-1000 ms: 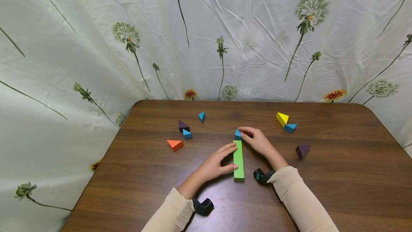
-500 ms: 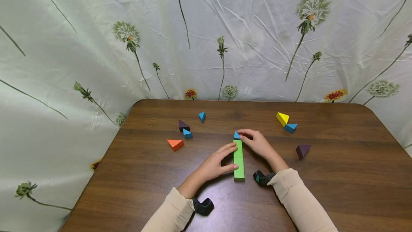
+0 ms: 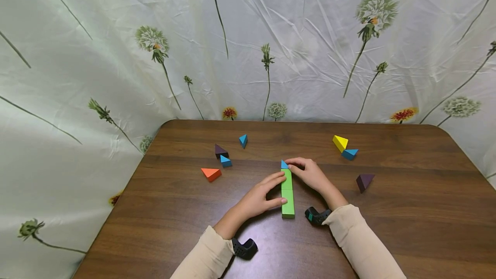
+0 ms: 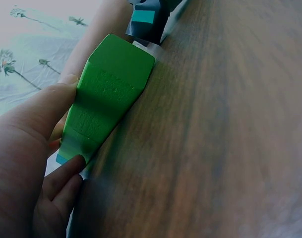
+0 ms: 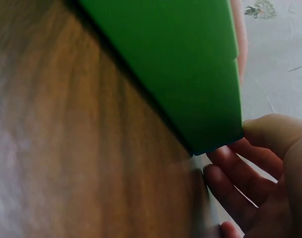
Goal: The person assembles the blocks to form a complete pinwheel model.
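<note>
Two light-green blocks, the near one (image 3: 288,204) and the far one (image 3: 287,181), lie end to end in a row on the wooden table. At the row's far end, a blue triangular block (image 3: 284,165) meets the green. My right hand (image 3: 313,178) pinches this blue piece between thumb and fingers from the right. My left hand (image 3: 255,198) rests along the row's left side, thumb on the near block and fingertips on the far one. In the left wrist view, a thin blue edge (image 4: 61,159) shows past the green blocks (image 4: 103,94). The right wrist view mostly hides the blue piece.
Left of the hands lie an orange triangular block (image 3: 211,174), a purple one (image 3: 221,151) and two blue ones, the nearer (image 3: 225,161) and the farther (image 3: 243,141). To the right are yellow (image 3: 340,143), blue (image 3: 350,154) and purple (image 3: 364,182) triangular blocks. A patterned curtain (image 3: 248,55) hangs behind.
My right hand has slid the blue triangular block slightly left and towards me, against the end of the green row. My left hand and the green blocks have stayed put.
</note>
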A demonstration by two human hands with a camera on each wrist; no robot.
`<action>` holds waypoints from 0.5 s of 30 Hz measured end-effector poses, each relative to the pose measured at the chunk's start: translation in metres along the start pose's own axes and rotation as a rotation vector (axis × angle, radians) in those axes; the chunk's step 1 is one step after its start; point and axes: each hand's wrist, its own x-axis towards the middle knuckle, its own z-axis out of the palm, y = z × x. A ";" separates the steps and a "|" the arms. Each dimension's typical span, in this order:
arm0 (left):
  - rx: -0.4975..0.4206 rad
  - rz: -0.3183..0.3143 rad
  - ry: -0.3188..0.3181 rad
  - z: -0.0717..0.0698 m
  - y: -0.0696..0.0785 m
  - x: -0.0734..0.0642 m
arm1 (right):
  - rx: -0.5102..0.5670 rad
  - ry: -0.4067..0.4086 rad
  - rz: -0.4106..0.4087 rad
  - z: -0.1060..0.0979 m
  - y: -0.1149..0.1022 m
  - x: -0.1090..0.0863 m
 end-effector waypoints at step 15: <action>-0.002 0.003 0.001 0.000 0.000 0.000 | -0.028 0.009 -0.021 0.007 0.038 0.009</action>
